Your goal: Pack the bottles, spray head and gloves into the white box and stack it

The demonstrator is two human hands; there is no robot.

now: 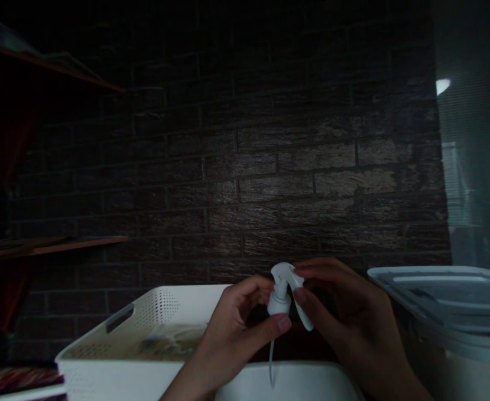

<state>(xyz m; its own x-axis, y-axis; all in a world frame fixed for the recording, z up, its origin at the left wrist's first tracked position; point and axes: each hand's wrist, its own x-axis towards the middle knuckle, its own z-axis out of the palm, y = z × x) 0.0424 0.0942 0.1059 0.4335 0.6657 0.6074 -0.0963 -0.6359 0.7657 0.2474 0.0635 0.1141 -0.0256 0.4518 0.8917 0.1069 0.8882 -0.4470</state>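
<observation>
Between my two hands is a white trigger spray nozzle (284, 281), with its thin dip tube (271, 359) hanging down free and no bottle attached. My left hand (245, 326) grips the collar at the nozzle's base, thumb in front and fingers behind. At the other side, my right hand (345, 312) pinches the nozzle's head near the trigger with thumb and fingertips. The nozzle is upright, held above a white rounded container (290, 381). Part of its collar is hidden by my left hand.
A white perforated basket (115, 379) stands at the left with unclear contents. At the right is a container with a grey lid (449, 301). Behind rises a dark brick wall (228, 189). Reddish shelves (78, 245) jut in from the left.
</observation>
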